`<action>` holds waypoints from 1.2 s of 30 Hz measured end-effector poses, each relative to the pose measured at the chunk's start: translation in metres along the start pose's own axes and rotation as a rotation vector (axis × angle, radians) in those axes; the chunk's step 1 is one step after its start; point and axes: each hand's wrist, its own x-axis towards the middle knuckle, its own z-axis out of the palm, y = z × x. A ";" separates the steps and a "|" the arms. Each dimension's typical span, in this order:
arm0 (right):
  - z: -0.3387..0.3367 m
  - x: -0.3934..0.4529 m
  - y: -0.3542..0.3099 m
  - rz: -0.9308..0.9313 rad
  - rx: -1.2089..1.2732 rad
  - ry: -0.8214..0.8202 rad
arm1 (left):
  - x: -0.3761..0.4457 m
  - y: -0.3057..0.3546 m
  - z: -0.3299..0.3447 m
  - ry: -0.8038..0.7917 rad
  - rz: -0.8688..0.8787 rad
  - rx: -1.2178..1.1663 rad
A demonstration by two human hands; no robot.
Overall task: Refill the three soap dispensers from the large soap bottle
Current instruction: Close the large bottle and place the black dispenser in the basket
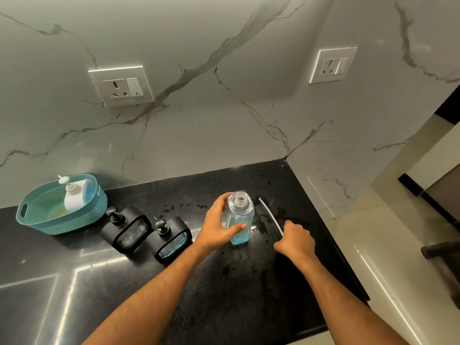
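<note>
On a black counter (74,282) under a marble wall, the left hand (216,225) grips an uncapped clear bottle (239,220) holding blue soap. Just right of the bottle, the right hand (296,240) clenches a pump tube (270,215). Left of the bottle stand two black dispensers (129,230) (171,241), then a teal basket (62,207).

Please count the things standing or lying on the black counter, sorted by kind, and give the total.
Black soap dispensers: 2
Clear bottle with blue liquid, cap off, held by the left hand: 1
Teal basket: 1
White pump bottle, inside the basket: 1
Pump tube, in the right hand: 1
Total: 6
</note>
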 end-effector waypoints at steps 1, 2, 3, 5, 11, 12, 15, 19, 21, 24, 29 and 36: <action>0.000 0.000 0.000 0.003 0.001 -0.006 | 0.000 0.000 0.000 0.001 0.004 -0.002; 0.001 -0.001 0.000 0.005 0.006 -0.007 | 0.000 0.001 -0.001 0.003 0.008 -0.003; 0.001 -0.001 0.000 0.006 0.020 -0.002 | -0.001 0.001 -0.001 0.003 0.010 -0.005; 0.001 -0.001 0.001 0.002 0.070 0.027 | -0.001 0.001 -0.001 0.004 0.010 -0.007; -0.010 -0.001 -0.002 -0.060 0.298 0.271 | -0.002 -0.005 -0.001 -0.003 0.014 0.020; -0.013 -0.001 -0.004 -0.076 0.327 0.326 | -0.002 -0.005 -0.001 -0.002 0.012 0.023; -0.026 -0.003 -0.012 -0.152 0.386 0.495 | -0.003 -0.004 0.000 0.005 0.012 0.028; -0.046 -0.009 -0.023 -0.234 0.453 0.654 | -0.005 0.000 0.002 0.012 0.009 0.024; -0.058 -0.013 -0.027 -0.262 0.469 0.701 | -0.006 0.000 0.002 0.015 0.007 0.027; -0.075 -0.020 -0.034 -0.314 0.503 0.759 | -0.007 0.000 0.003 0.017 0.002 0.028; -0.105 -0.033 -0.049 -0.380 0.563 0.841 | -0.007 0.001 0.003 0.017 -0.013 0.027; -0.142 -0.059 -0.064 -0.435 0.644 0.892 | -0.009 0.003 0.002 0.016 -0.034 0.031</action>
